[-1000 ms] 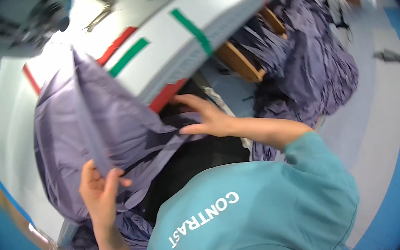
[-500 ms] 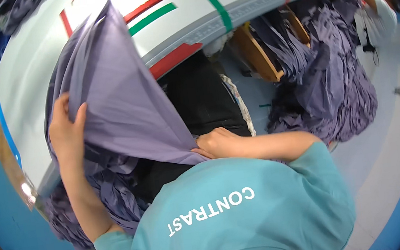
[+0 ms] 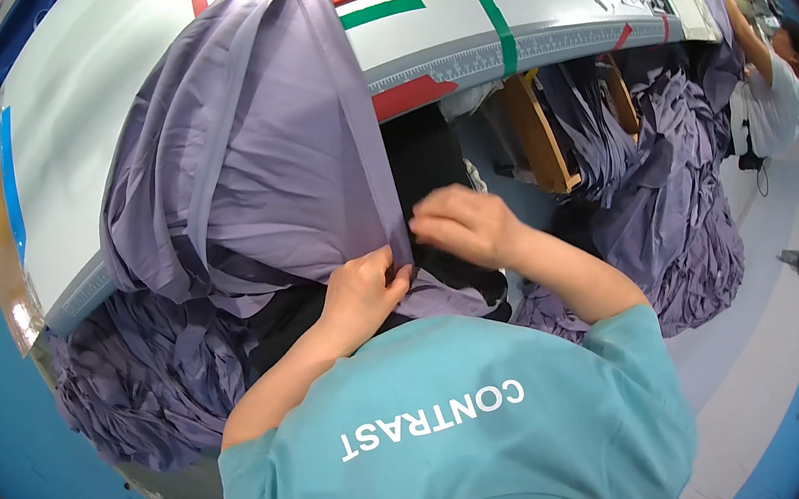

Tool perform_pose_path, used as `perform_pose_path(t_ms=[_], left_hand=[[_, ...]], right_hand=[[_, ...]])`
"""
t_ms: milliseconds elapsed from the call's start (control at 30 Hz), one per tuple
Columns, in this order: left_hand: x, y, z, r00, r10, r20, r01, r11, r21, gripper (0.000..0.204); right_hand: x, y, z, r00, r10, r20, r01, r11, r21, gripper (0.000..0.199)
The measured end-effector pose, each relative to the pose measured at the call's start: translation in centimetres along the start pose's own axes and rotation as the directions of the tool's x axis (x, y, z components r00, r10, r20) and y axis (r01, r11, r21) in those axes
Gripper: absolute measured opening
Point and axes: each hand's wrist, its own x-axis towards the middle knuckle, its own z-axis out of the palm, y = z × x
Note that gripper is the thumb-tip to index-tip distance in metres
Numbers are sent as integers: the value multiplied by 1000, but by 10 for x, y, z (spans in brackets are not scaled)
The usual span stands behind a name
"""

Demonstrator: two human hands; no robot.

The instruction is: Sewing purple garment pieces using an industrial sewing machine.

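Note:
A large purple cloth (image 3: 281,154) drapes over the front of the white table, its hemmed right edge running down toward my body. My left hand (image 3: 362,293) is closed on the lower end of that edge, pinching it between thumb and fingers. Just to the right, my right hand (image 3: 469,227) is raised beside the edge, over black material. Its fingers are curled together, and whatever may be between them is hidden.
The white table (image 3: 58,183) carries a ruler strip (image 3: 535,48) and coloured tape. Bunched purple cloth (image 3: 149,378) hangs at lower left. A wooden rack (image 3: 538,135) and more purple cloth (image 3: 681,202) are on the right, where another person (image 3: 774,104) works.
My left hand has moved right and down from the cloth's middle to its edge. My right hand has let go of the edge and lifted slightly. The view has shifted.

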Motion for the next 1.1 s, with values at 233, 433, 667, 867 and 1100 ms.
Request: perform_pose_path(t_ms=[233,433,667,867,1100], left_hand=[[4,22,-35,963,-21,270,25,1000,-10,25],[8,-13,-121,786,282,-550,212,712,669,62],[-9,17,-155,741,257,-620,130,851,508,15],[-2,65,-87,831,556,0,-483,723,494,11],[20,44,-75,819,508,267,-566,636,525,11]], right_hand=[[36,19,15,973,-226,-55,222,973,-67,17],[37,8,16,964,-196,-179,186,980,-67,7],[27,10,26,965,-160,-207,148,986,-71,8],[23,11,36,892,-213,-398,165,975,-152,14],[17,22,24,978,-178,-106,181,983,26,9]])
